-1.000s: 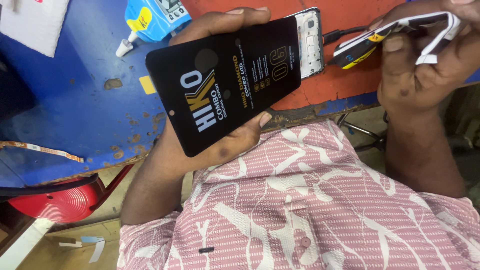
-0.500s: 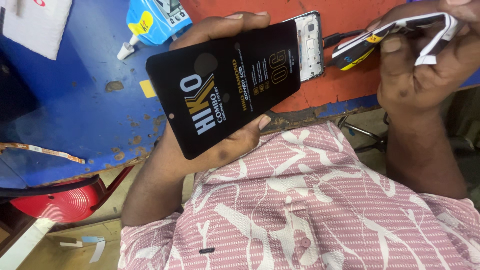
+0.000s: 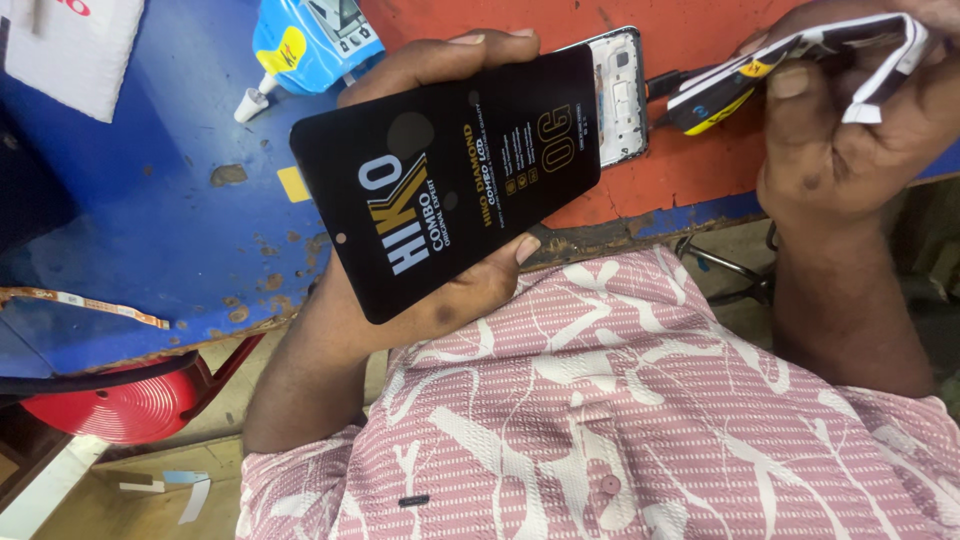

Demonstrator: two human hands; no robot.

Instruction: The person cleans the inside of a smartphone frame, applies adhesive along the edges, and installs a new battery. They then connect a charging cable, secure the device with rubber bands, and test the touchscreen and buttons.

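**Black screen panel held over the blue and red surface**

Black glass fills the left hand (image 3: 440,250): its grip is clamped on the phone screen panel (image 3: 450,180), thumb at the near edge, fingers curled over the far edge. Just behind the panel's right end lies an open phone frame (image 3: 625,95) on the red surface (image 3: 700,170). The right hand (image 3: 850,130) grips shut on crumpled film strips (image 3: 800,60). Far left lies a blue pouch (image 3: 310,40) with a white nozzle; its contents are hidden.

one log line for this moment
left hand: holds black screen panel | right hand: holds peeled film | phone frame: behind panel, above table
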